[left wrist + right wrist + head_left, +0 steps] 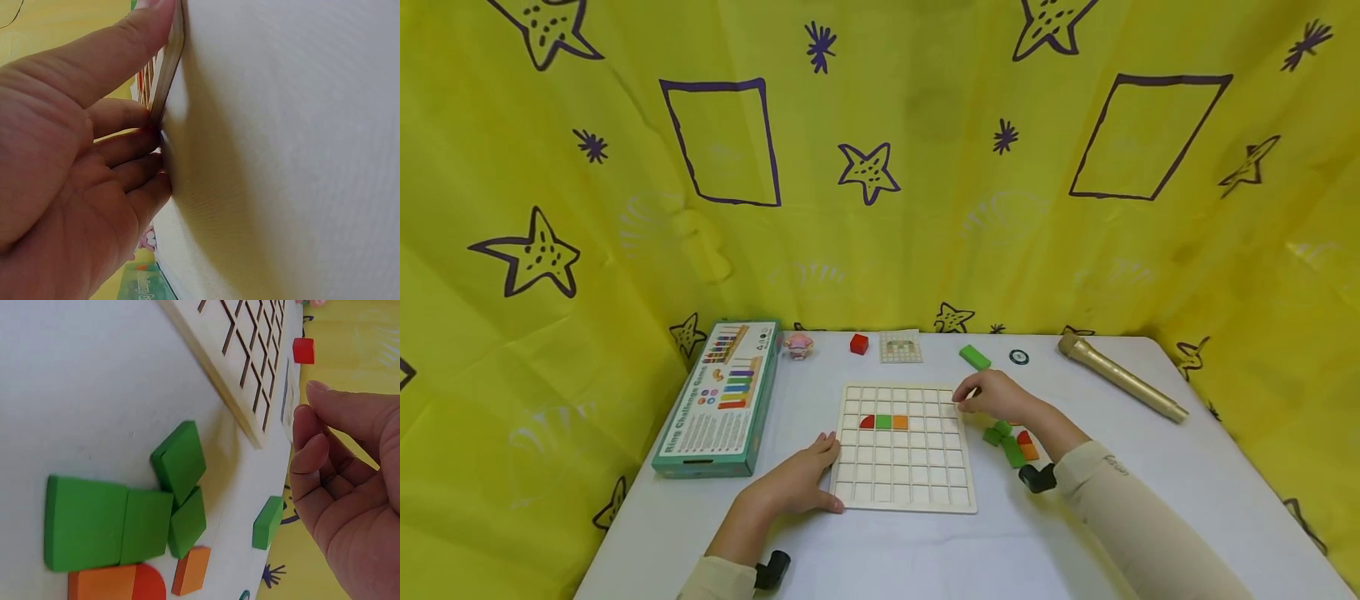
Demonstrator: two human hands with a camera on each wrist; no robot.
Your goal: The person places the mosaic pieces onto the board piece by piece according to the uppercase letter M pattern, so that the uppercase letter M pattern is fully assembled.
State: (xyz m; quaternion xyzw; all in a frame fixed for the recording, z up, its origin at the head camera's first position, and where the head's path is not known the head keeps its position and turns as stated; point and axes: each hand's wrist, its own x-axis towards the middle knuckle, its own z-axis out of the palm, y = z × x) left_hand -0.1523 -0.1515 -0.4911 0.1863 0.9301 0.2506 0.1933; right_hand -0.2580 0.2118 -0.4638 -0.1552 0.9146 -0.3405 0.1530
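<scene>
A pale wooden square board with a grooved grid (917, 493) is lying flat on a white-covered counter (827, 567), between a person's hands. The left hand (805, 479) is resting at the board's left side, its fingers extending loosely and touching the edge, its thumb lying at the near left corner. The right hand (996, 394) is hovering by the far right part of the board, well apart from the left; its fingers are curling loosely, the thumb tip sitting close to the index finger, and it is holding nothing.

On the grid, a red quarter-round tile (868, 422), a green square tile (883, 422) and an orange square tile (900, 422) are lying side by side in one row, running left to right.

Right of the board, a cluster of green blocks (147, 525) is lying beside orange blocks (103, 584) and a red curved block (150, 587).

Beyond the board, a red cube (859, 343), a small pattern card (900, 347) and a green rectangular block (974, 357) are lying near the yellow star-printed curtain (865, 250). A gold microphone-shaped object (1123, 382) is lying at the far right, and a green-and-white game box (718, 400) is lying on the left.
</scene>
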